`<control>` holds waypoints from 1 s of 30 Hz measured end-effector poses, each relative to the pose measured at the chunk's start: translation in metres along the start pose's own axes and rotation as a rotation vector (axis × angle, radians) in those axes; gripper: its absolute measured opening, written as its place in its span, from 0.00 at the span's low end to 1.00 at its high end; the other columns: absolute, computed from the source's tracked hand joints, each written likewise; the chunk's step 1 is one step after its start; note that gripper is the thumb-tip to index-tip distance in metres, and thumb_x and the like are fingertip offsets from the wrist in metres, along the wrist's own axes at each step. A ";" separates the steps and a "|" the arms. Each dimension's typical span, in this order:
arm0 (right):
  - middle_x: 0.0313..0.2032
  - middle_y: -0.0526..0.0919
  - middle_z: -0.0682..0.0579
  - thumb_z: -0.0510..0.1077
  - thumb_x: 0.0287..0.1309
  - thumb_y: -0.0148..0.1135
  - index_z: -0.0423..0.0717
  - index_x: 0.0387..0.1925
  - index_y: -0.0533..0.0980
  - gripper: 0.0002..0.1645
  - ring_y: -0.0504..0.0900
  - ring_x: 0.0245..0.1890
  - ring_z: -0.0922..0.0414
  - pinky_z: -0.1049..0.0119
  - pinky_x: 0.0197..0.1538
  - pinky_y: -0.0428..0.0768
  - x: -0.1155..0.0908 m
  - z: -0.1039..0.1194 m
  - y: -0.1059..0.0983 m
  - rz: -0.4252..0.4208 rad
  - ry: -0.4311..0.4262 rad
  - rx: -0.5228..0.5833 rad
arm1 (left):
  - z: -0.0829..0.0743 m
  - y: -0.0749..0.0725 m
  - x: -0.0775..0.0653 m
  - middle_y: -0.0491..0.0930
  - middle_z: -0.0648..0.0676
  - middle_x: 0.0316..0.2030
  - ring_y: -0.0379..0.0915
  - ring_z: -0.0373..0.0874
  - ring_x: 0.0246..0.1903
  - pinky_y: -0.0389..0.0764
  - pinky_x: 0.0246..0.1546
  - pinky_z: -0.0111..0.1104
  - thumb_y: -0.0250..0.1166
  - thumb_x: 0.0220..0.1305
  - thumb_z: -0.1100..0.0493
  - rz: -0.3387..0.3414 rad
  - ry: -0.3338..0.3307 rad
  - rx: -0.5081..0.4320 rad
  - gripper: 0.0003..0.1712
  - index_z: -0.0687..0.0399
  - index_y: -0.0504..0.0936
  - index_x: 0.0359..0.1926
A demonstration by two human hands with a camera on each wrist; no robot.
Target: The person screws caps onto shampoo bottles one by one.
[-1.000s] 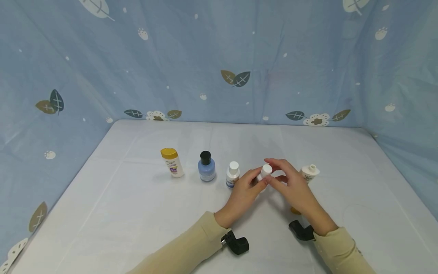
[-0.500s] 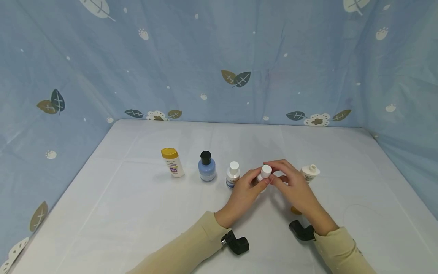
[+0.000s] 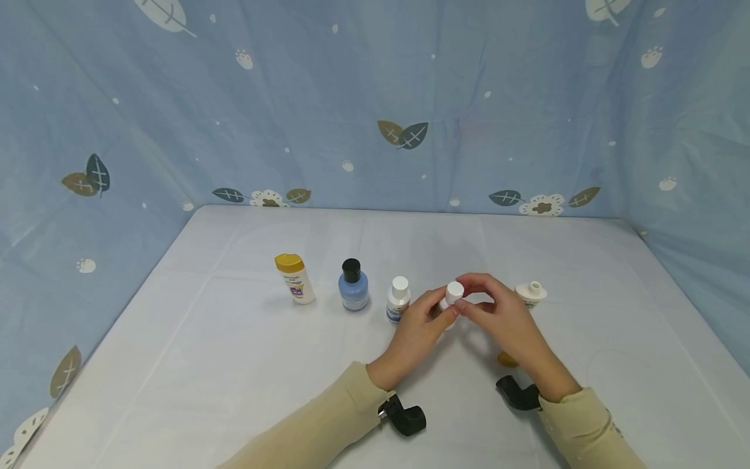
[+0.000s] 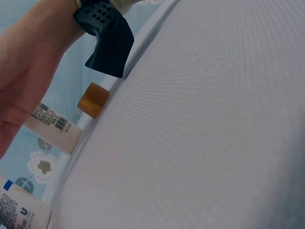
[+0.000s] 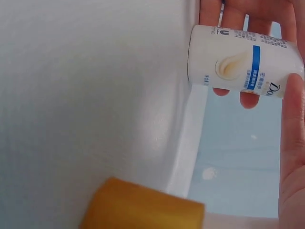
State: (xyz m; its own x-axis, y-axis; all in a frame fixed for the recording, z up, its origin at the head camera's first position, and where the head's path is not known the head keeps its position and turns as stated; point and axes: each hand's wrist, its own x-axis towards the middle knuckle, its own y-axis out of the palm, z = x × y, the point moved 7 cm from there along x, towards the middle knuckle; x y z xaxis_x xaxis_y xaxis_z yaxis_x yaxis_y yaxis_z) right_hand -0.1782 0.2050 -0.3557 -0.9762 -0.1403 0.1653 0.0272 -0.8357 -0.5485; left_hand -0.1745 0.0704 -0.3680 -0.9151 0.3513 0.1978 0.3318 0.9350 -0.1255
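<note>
Bottle (image 5: 233,57) stands between both hands (image 3: 413,326) (image 3: 507,319), right fingers (image 3: 476,279) at its white cap (image 3: 454,290).

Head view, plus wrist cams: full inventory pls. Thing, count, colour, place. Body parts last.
yellow-capped bottle: 1, white, far left of the row
blue bottle: 1, blue with black cap, second from left
white-capped bottle: 1, white, just left of the left hand
held bottle: 1, white with white cap, between both hands
uncapped bottle: 1, white, beyond the right hand, partly hidden
loose cap: 1, golden yellow, by the right wrist
table: 1, white, under everything
patterned cloth: panel count unclear, blue, behind and beside table
wrist mounts: 2, black, one per wrist
sleeves: 2, beige, both forearms
left hand: 1, bare, gripping held bottle
right hand: 1, bare, fingers at its cap
</note>
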 end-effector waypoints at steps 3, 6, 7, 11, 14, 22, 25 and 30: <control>0.42 0.75 0.59 0.53 0.50 0.63 0.54 0.51 0.71 0.25 0.71 0.43 0.62 0.67 0.41 0.76 0.000 0.002 0.000 0.000 -0.031 -0.019 | 0.000 0.000 0.000 0.73 0.50 0.49 0.68 0.37 0.47 0.72 0.46 0.31 0.58 0.61 0.59 0.010 0.009 -0.008 0.21 0.55 0.72 0.56; 0.42 0.74 0.61 0.53 0.50 0.63 0.57 0.49 0.72 0.23 0.71 0.43 0.63 0.67 0.40 0.76 0.000 0.004 0.000 -0.007 -0.047 -0.044 | -0.001 0.000 0.000 0.72 0.50 0.49 0.68 0.37 0.47 0.71 0.45 0.29 0.58 0.61 0.59 0.018 0.018 -0.020 0.21 0.55 0.72 0.56; 0.42 0.74 0.61 0.54 0.50 0.63 0.57 0.49 0.72 0.23 0.71 0.43 0.63 0.67 0.40 0.76 -0.001 0.004 0.000 -0.009 -0.048 -0.050 | -0.001 0.000 -0.001 0.72 0.50 0.49 0.68 0.37 0.47 0.71 0.45 0.29 0.58 0.61 0.59 0.019 0.020 -0.020 0.21 0.55 0.72 0.56; 0.42 0.74 0.62 0.55 0.49 0.63 0.57 0.48 0.71 0.23 0.71 0.43 0.64 0.67 0.40 0.76 -0.001 0.003 0.001 -0.020 -0.027 -0.053 | -0.001 0.000 -0.001 0.73 0.49 0.49 0.68 0.37 0.46 0.72 0.45 0.29 0.58 0.61 0.59 0.019 0.025 -0.030 0.21 0.55 0.72 0.56; 0.42 0.74 0.62 0.55 0.49 0.64 0.56 0.48 0.71 0.23 0.70 0.43 0.64 0.68 0.41 0.76 -0.001 0.002 0.001 -0.025 -0.014 -0.051 | -0.001 0.000 -0.001 0.73 0.49 0.48 0.68 0.37 0.46 0.72 0.44 0.29 0.58 0.61 0.59 0.018 0.024 -0.032 0.20 0.54 0.72 0.55; 0.44 0.72 0.62 0.54 0.49 0.63 0.55 0.50 0.71 0.25 0.69 0.44 0.66 0.69 0.39 0.76 0.000 0.008 0.003 -0.005 -0.075 -0.042 | -0.003 -0.001 -0.001 0.74 0.49 0.46 0.67 0.36 0.41 0.72 0.41 0.29 0.58 0.61 0.57 0.002 0.021 0.007 0.21 0.54 0.73 0.55; 0.46 0.70 0.62 0.49 0.53 0.61 0.56 0.53 0.70 0.24 0.68 0.45 0.66 0.68 0.40 0.76 -0.001 0.011 0.003 0.014 -0.128 -0.056 | -0.004 -0.001 -0.001 0.74 0.49 0.44 0.67 0.37 0.39 0.73 0.40 0.29 0.59 0.60 0.58 -0.002 0.028 0.012 0.20 0.54 0.73 0.55; 0.47 0.70 0.63 0.40 0.57 0.56 0.59 0.55 0.69 0.23 0.68 0.46 0.65 0.66 0.40 0.75 -0.002 0.012 0.002 0.034 -0.175 -0.086 | -0.006 -0.001 -0.001 0.74 0.50 0.42 0.68 0.38 0.38 0.72 0.38 0.28 0.58 0.61 0.59 -0.006 0.054 0.017 0.18 0.55 0.74 0.53</control>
State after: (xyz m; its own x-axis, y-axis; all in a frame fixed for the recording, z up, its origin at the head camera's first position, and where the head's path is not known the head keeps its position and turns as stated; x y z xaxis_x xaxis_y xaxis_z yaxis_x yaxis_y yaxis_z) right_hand -0.1733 0.1966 -0.3471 -0.9224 -0.2641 0.2818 0.0335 -0.7817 -0.6227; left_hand -0.1724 0.0693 -0.3621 -0.9033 0.3479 0.2510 0.3216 0.9364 -0.1404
